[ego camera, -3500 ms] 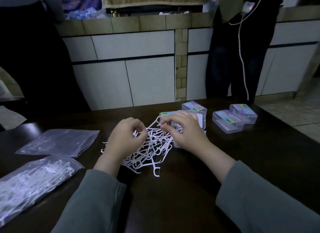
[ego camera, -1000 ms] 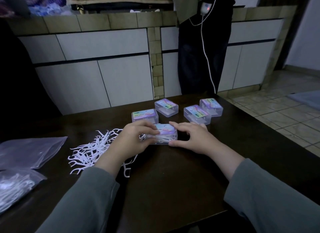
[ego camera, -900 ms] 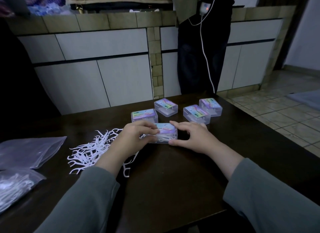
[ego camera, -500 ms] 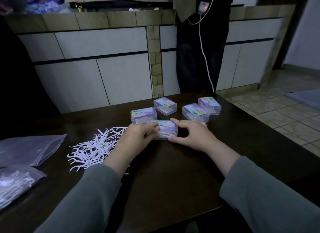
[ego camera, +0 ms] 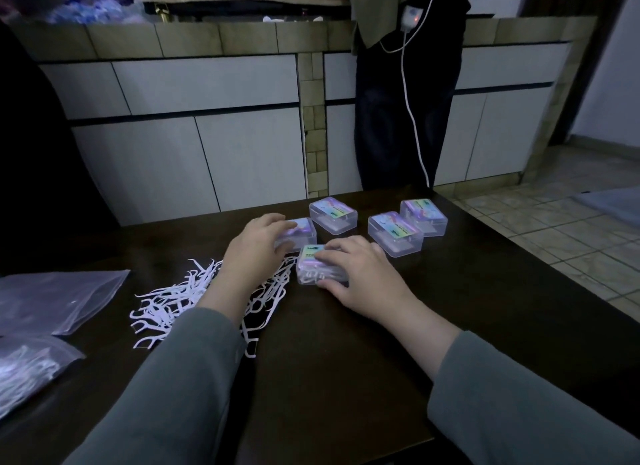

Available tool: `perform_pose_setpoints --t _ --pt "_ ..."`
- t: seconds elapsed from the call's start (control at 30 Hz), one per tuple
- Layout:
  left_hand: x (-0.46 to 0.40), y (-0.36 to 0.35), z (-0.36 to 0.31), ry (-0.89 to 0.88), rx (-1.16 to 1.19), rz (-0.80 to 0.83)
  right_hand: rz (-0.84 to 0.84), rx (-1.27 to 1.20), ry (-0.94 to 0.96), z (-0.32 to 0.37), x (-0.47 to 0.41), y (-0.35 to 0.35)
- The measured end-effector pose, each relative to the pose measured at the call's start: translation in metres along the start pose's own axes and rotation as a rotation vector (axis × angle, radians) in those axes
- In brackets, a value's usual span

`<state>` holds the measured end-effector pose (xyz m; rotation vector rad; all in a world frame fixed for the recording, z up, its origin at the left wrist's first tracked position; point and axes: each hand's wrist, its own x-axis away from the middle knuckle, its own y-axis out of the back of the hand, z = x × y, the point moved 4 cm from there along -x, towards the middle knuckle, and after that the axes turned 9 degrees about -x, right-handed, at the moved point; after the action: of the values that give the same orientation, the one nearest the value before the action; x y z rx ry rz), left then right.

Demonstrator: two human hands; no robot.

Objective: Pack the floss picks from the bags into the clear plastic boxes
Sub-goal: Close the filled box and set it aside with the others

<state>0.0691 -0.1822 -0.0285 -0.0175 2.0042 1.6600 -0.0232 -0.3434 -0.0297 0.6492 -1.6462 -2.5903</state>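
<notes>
A filled clear box with white floss picks inside lies on the dark table. My right hand rests over it, thumb at its near edge, fingers across the lid. My left hand reaches past it and grips another clear box with a rainbow label. Loose white floss picks lie in a pile under my left forearm. Three more closed boxes stand behind: one at the middle, two at the right.
Two plastic bags lie at the left: a flat one and one holding floss picks. A person in dark trousers with a white cable stands beyond the table's far edge, before white cabinets. Tiled floor lies right.
My left hand let go of the filled box and moved back onto the box behind it. My right hand slid further over the filled box's lid.
</notes>
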Motion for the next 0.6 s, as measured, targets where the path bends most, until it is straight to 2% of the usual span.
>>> perform_pose_setpoints --t 0.17,0.3,0.6 --pt "-0.008 -0.006 0.008 0.044 -0.018 0.036 -0.03 0.004 -0.115 -0.012 -0.004 0.003" --pt "-0.005 0.0 0.014 0.054 0.083 0.034 -0.061 0.02 -0.187 -0.02 -0.01 0.003" --pt "0.022 0.023 0.016 -0.029 0.112 0.135 -0.073 0.066 -0.236 -0.027 -0.026 0.002"
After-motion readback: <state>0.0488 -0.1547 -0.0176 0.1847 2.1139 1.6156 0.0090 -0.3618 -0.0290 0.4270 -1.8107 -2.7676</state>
